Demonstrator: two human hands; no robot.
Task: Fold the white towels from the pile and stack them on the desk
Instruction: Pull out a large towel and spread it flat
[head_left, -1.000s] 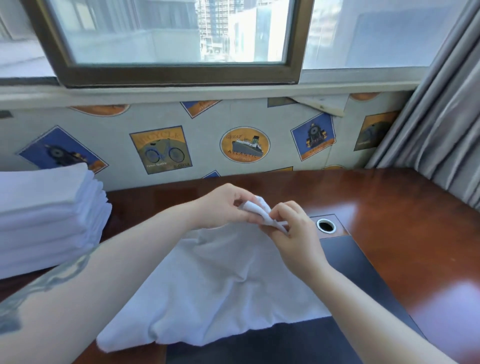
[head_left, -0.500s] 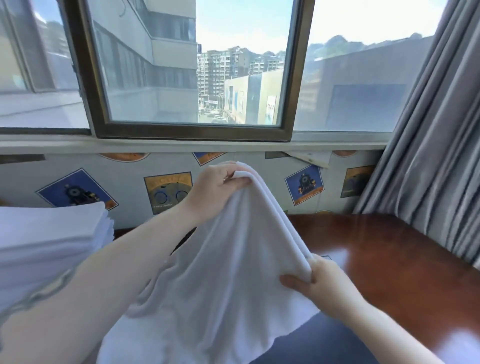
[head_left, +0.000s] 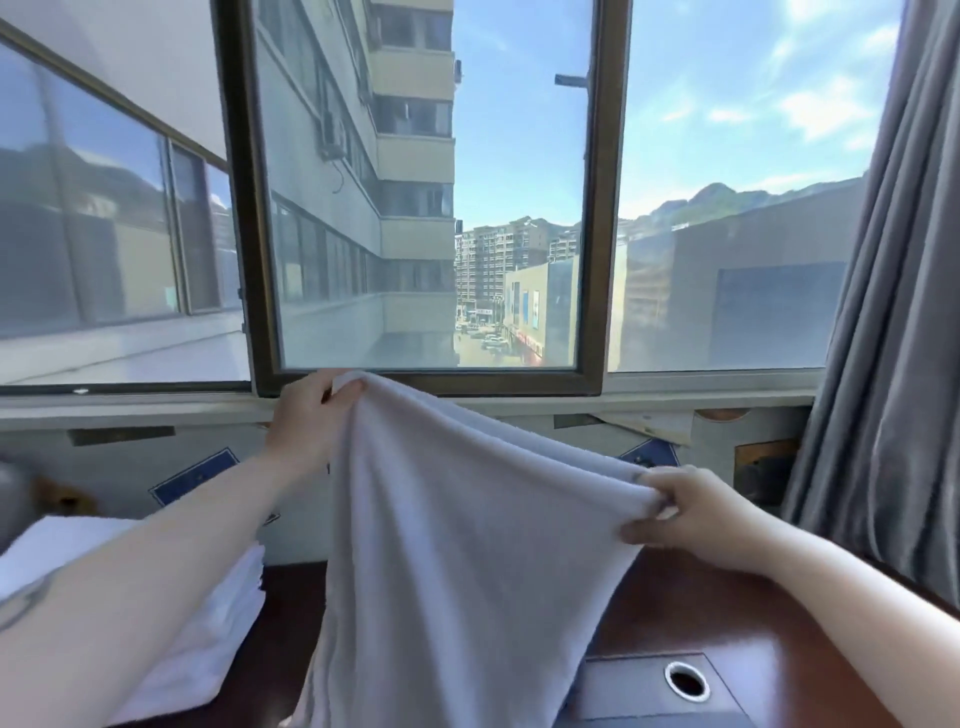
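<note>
Pinching the soft white terry towel (head_left: 457, 545) by two corners, left hand (head_left: 306, 415) and right hand (head_left: 685, 512) fingers clamped tight, any loosened pinch drops it crumpled onto the glossy brown wooden bench (head_left: 753, 613).

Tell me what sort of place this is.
Probably a hotel room high in a city: a glossy reddish-brown wooden desk under a brown-framed window, grey curtain, and a stack of folded white towels.

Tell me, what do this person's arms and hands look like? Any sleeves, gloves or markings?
Both forearms are bare, with no sleeve in view. The left hand and right hand wear no gloves, and no rings or watch show. The left forearm carries a dark tattoo near the frame's edge; its design is too cropped to tell.
</note>
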